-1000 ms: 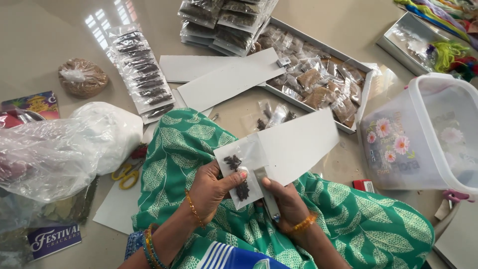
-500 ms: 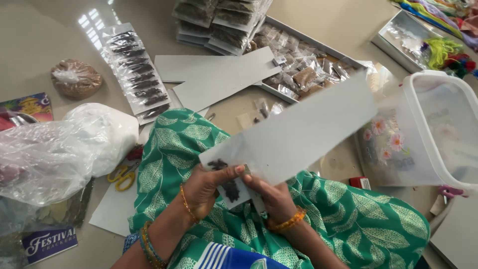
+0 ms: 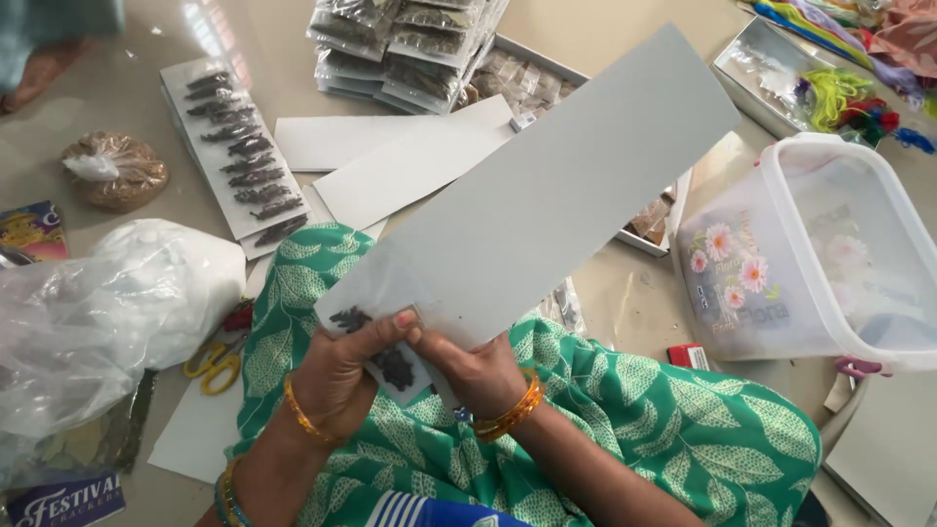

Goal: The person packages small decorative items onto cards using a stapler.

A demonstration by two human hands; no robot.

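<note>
A: 2 hands low centre: left hand [image 3: 342, 366] pinches the grey card strip [image 3: 547, 195] and a small clear packet [image 3: 390, 363] together.

B: Right hand [image 3: 478, 371] is clamped under its near end. Looks light, stiff, bendy; best held near that end.

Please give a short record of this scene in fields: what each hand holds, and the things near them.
left hand: grips small clear packet of dark bits against the card
right hand: holds lower end of long grey cardboard strip
lap: green leaf-print cloth
to the left: yellow-handled scissors, clear plastic bag
to the right: clear plastic tub with flower print
</note>
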